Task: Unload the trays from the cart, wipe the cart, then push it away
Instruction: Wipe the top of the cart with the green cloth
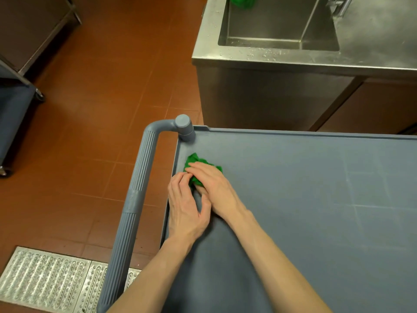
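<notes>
Your two hands meet over a crumpled green cloth on the grey top shelf of the cart, close to the shelf's far left corner, just beside the round corner post. Your right hand lies flat over the cloth with straight fingers pressing it down onto the shelf, while your left hand comes in from the shelf's left edge, its fingertips curled in and pinching the near side of the cloth. Both bare forearms cross the shelf from the bottom of the frame. The shelf surface shows faint pale scuff lines toward the right. The ribbed grey push handle runs down the cart's left side, joined to the corner post at the top. Beyond the cart stands a stainless steel sink unit, water drops on its rim, with a bit of another green cloth visible at the back of the basin. The floor is red-brown tile, with a metal drain grate at lower left and part of a second wheeled cart at the left edge
</notes>
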